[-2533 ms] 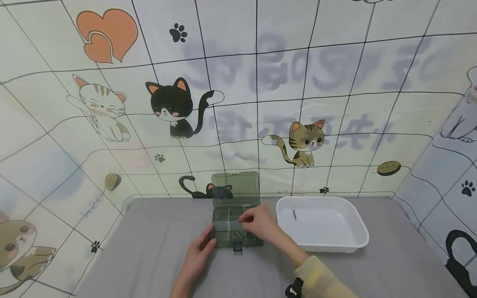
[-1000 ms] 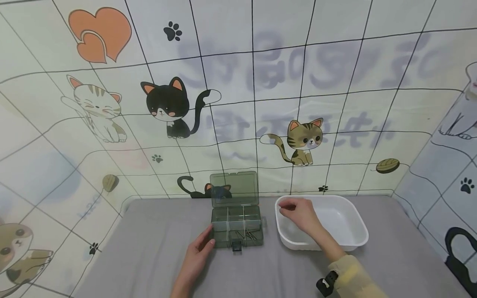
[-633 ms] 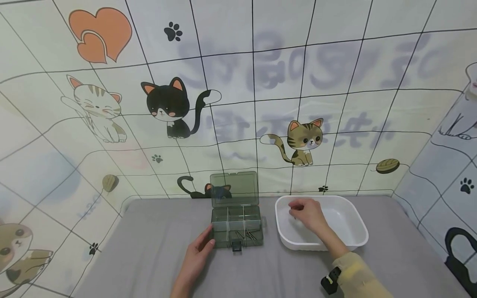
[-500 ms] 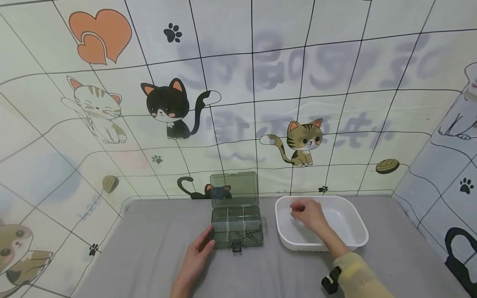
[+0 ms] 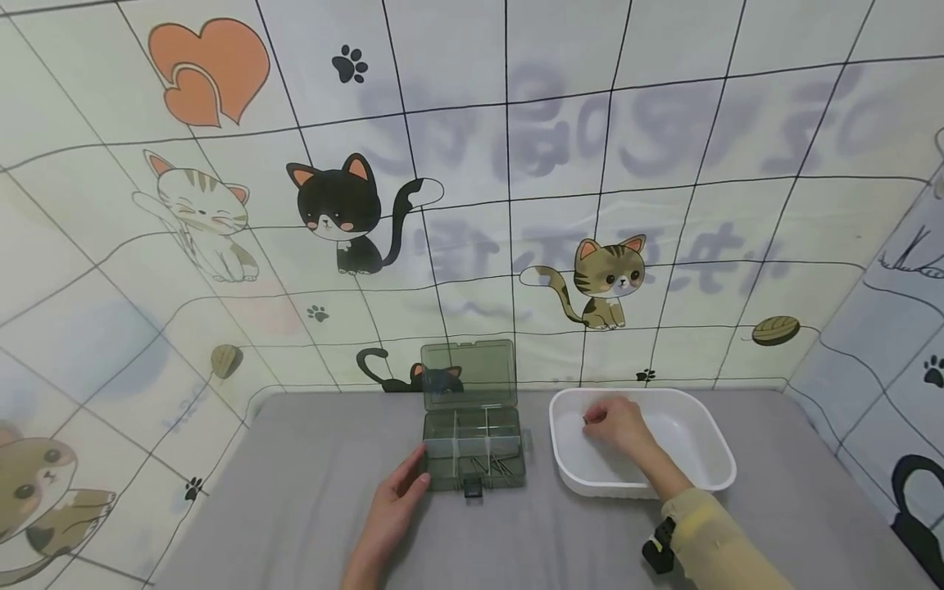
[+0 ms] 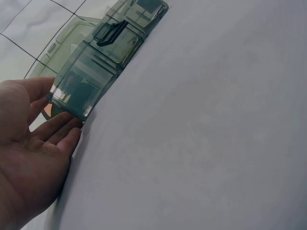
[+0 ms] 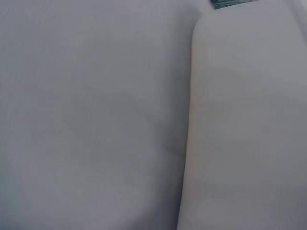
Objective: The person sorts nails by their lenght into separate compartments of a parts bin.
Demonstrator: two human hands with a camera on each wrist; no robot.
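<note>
A green see-through compartment box (image 5: 472,447) stands on the table with its lid (image 5: 469,373) raised. Several thin metal screws (image 5: 501,465) lie in its front right compartment. My left hand (image 5: 391,504) rests against the box's left side with fairly straight fingers; the left wrist view shows the fingertips (image 6: 72,125) touching its end. Inside the white tray (image 5: 693,442), at its left part, my right hand (image 5: 619,426) pinches a small dark screw (image 5: 586,420), mostly hidden by the fingers. The right hand is out of the right wrist view.
A grey cloth (image 5: 317,492) covers the table. Behind it hangs a white sheet (image 5: 472,287) printed with cats, close to the lid. The tray's wall (image 7: 240,120) fills much of the right wrist view. A black band device (image 5: 659,547) sits at my right wrist.
My right hand went from over the box to the tray's left part, where a screw lay, and its fingertips now hold it. The left hand stayed at the box.
</note>
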